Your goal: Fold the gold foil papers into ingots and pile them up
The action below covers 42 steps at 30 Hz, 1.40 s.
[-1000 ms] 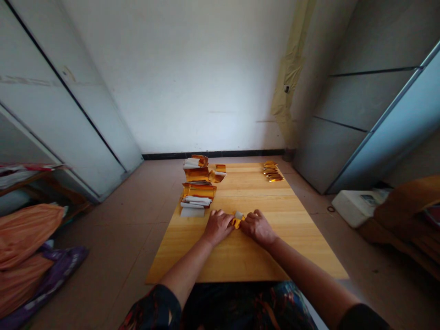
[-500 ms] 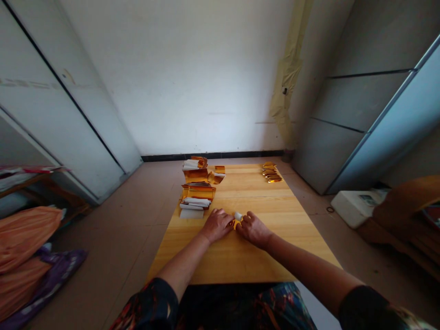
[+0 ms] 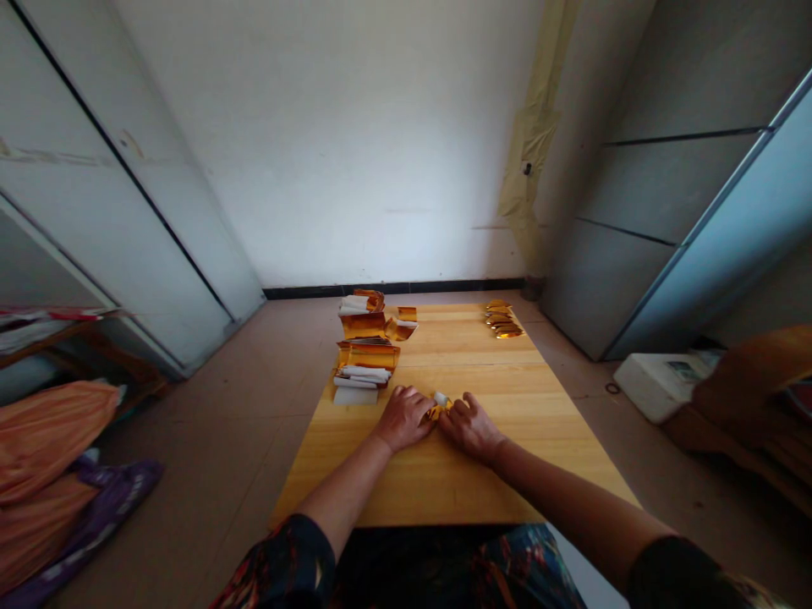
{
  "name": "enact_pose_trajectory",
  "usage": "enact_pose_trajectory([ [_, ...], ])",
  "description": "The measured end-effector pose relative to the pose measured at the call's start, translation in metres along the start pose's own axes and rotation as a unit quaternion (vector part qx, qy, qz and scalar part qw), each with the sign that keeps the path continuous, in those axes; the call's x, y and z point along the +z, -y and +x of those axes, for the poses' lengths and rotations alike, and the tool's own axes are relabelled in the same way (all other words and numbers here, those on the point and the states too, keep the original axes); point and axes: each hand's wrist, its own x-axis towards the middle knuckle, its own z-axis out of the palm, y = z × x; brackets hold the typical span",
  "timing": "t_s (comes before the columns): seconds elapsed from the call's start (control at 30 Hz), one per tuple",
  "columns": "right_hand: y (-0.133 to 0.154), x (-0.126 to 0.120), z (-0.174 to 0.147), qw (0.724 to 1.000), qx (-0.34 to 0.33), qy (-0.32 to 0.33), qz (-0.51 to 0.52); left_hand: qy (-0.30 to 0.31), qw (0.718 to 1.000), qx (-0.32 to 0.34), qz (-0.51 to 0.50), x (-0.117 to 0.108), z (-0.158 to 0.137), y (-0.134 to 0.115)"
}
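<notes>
A small sheet of gold foil paper (image 3: 436, 413) lies low over the table between my two hands, its white underside curling up at the far edge. My left hand (image 3: 404, 419) is closed on the sheet's left side, fingertips pressed together. From the right, my right hand (image 3: 471, 428) pinches the same sheet, with some knuckles raised. Fingers cover much of the paper, so its exact folds are hidden. Left of my left hand are stacked gold sheets (image 3: 369, 355) with white backs showing. Folded gold pieces (image 3: 501, 321) sit in a row at the table's far right corner.
The wooden table (image 3: 444, 491) stands before a white wall. Loose gold sheets (image 3: 406, 315) lie near its far edge. A grey cabinet (image 3: 609, 279) and a white box (image 3: 656, 385) are at the right; orange bags (image 3: 51, 431) lie at the left.
Both hands stay at the gold paper with small finger movements. The white curl between them now shows less and sits lower. The view has shifted slightly.
</notes>
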Motion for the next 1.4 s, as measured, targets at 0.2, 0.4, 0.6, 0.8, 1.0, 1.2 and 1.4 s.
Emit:
enact_pose_trajectory([
  [0.2, 0.0, -0.002, -0.002, 0.999, 0.049, 0.005, -0.003, -0.028, 0.999, -0.02, 0.003, 0.011, -0.003, -0.002],
  [0.4, 0.003, -0.008, -0.005, 0.992, 0.115, 0.039, 0.032, -0.037, 0.999, -0.04, -0.002, 0.016, -0.005, -0.008],
  [0.6, 0.005, -0.012, -0.005, 0.976, 0.19, 0.061, 0.088, -0.053, 0.994, -0.079, -0.045, 0.02, -0.007, -0.013],
  [0.8, 0.003, -0.006, -0.002, 0.943, 0.284, 0.064, 0.16, -0.06, 0.983, -0.124, -0.119, 0.021, -0.003, -0.012],
  [1.0, -0.009, -0.013, 0.003, 0.926, 0.303, 0.117, 0.193, -0.047, 0.968, -0.181, -0.166, 0.024, 0.005, -0.008],
  [1.2, -0.01, -0.012, 0.005, 0.911, 0.336, 0.146, 0.188, -0.049, 0.963, -0.224, -0.144, 0.028, 0.01, -0.01],
  [1.4, -0.006, -0.01, 0.006, 0.901, 0.369, 0.131, 0.186, -0.046, 0.958, -0.245, -0.143, 0.027, 0.012, -0.012],
])
